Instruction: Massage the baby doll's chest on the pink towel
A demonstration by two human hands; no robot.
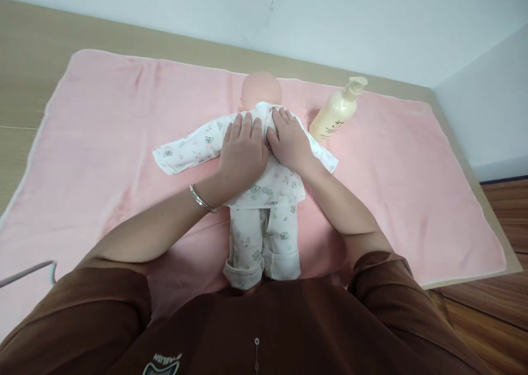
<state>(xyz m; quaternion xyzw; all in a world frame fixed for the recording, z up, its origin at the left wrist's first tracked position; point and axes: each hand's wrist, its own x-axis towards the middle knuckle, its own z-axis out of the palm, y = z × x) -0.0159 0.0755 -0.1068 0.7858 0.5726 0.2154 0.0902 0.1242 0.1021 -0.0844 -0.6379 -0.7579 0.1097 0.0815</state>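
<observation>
On wooden table [25, 89], pink towel [107, 144]

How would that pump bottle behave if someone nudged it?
The bottle is tall and narrow and stands on the soft pink towel, so it would probably tip rather than slide. Its rounded body suggests it might roll once down. It looks like smooth plastic, so likely a bit slippery and not fragile.

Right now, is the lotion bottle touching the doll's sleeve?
Apart. The head view shows a strip of bare pink towel between the lotion bottle and the doll's sleeve, which lies out flat below the bottle's base.
</observation>
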